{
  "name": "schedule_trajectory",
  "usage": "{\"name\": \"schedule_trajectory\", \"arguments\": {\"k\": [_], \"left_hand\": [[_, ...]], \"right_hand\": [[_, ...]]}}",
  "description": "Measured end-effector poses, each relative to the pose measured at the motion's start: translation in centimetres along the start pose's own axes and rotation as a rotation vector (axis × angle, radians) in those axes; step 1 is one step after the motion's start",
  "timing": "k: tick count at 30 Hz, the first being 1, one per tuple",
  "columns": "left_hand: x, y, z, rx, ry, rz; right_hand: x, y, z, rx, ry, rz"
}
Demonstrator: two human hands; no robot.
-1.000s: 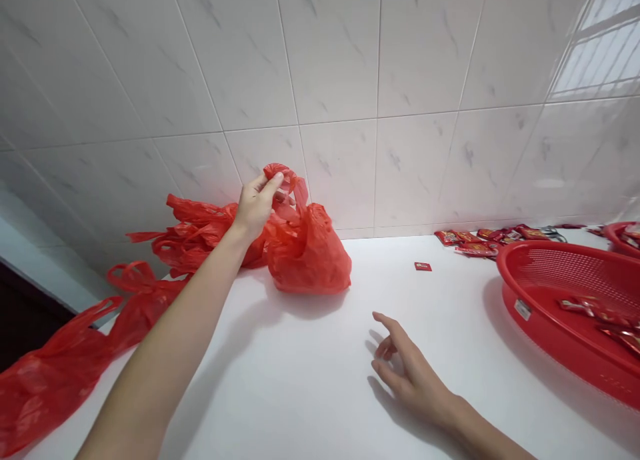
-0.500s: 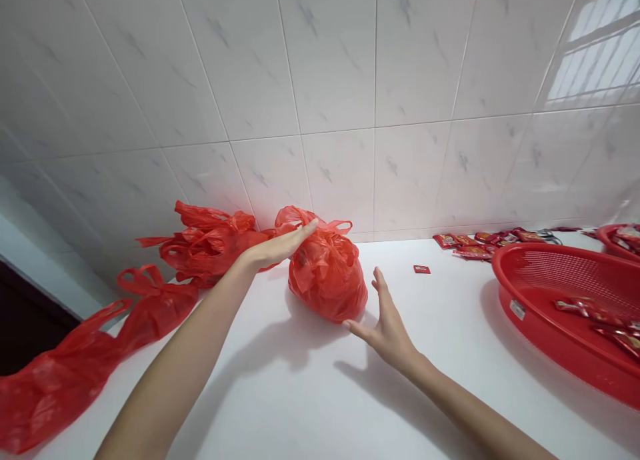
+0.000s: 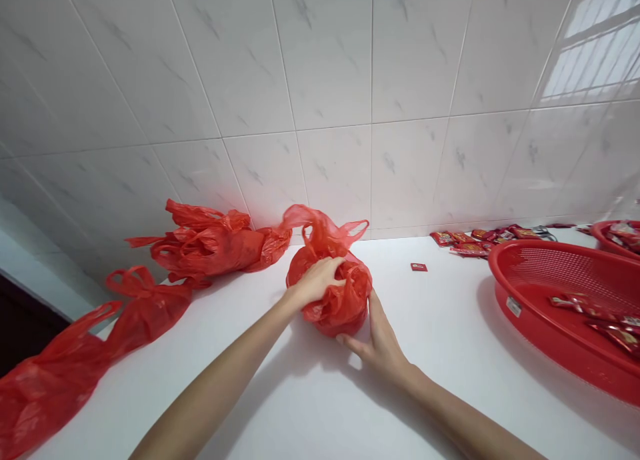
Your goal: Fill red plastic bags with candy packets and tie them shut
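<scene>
A full, rounded red plastic bag (image 3: 345,307) sits on the white table in front of me, its gathered top and loose handles standing up toward the wall. My left hand (image 3: 323,277) lies over the top of this bag, fingers curled into the crumpled plastic by its neck; some fingertips are hidden in the folds. Cupped around the lower right side is my right hand (image 3: 380,343), with the thumb at the front and the fingers along the side. What fills the bag cannot be made out.
More red plastic bags (image 3: 215,250) lie at the back left, and tied ones (image 3: 150,313) run along the left edge. On the right stands a red basket (image 3: 520,327) with packets inside. Small red packets (image 3: 470,243) lie by the wall, and a single one (image 3: 419,267) lies apart.
My left hand has moved from the bag's upper left side onto its top and closed on the plastic. My right hand has come in against the bag's side. The handles have shifted.
</scene>
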State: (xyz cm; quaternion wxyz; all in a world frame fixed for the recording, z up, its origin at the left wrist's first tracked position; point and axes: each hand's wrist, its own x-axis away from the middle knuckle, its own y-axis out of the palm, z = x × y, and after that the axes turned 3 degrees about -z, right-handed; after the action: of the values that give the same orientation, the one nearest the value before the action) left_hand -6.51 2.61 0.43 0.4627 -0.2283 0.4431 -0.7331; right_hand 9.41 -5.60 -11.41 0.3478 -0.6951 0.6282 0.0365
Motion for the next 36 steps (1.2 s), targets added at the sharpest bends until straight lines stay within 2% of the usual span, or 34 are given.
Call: {"name": "schedule_trajectory", "arguments": {"k": [3, 6, 8, 10, 14, 16, 20, 22, 25, 28, 30, 32, 36], "left_hand": [[0.3, 2.5, 1.1, 0.079, 0.051, 0.028], [0.4, 3.3, 1.6, 0.222, 0.112, 0.062], [0.4, 2.8, 1.5, 0.309, 0.123, 0.102], [0.2, 1.8, 1.1, 0.335, 0.071, 0.17], [0.1, -0.9, -0.5, 0.157, -0.057, 0.312], [0.2, -1.7, -1.1, 0.001, -0.09, 0.288], [0.7, -1.7, -1.4, -0.197, -0.126, 0.118], [0.7, -1.4, -1.4, -0.201, -0.142, 0.112], [0.5, -1.4, -1.4, -0.185, -0.168, 0.179], [0.1, -2.5, -1.4, -0.01, -0.127, 0.361], [0.0, -3.5, -1.3, 0.231, -0.058, 0.558], [-0.1, -4.5, -1.0, 0.476, 0.014, 0.707], [0.0, -6.0, -0.8, 0.85, 0.043, 0.832]], "right_hand": [[-0.5, -0.4, -0.4, -0.14, 0.02, 0.083], [-0.9, -0.8, 0.2, -0.16, 0.015, 0.17], [-1.2, -1.2, 0.6, -0.15, -0.025, 0.195], [-1.5, -1.7, 0.9, -0.147, -0.048, 0.192], [-1.7, -2.6, 1.1, -0.184, -0.014, 0.169], [-1.6, -2.7, 1.4, -0.198, 0.013, 0.149], [-1.4, -2.4, 1.4, -0.182, 0.058, 0.115], [-1.4, -2.3, 1.1, -0.186, 0.017, 0.103], [-1.5, -2.5, 0.5, -0.207, -0.061, 0.108], [-1.7, -2.7, 0.1, -0.218, -0.054, 0.175], [-1.8, -2.6, -0.2, -0.233, -0.002, 0.217], [-2.0, -2.7, -0.3, -0.232, 0.054, 0.252], [-2.4, -3.0, 0.1, -0.193, 0.059, 0.293]]}}
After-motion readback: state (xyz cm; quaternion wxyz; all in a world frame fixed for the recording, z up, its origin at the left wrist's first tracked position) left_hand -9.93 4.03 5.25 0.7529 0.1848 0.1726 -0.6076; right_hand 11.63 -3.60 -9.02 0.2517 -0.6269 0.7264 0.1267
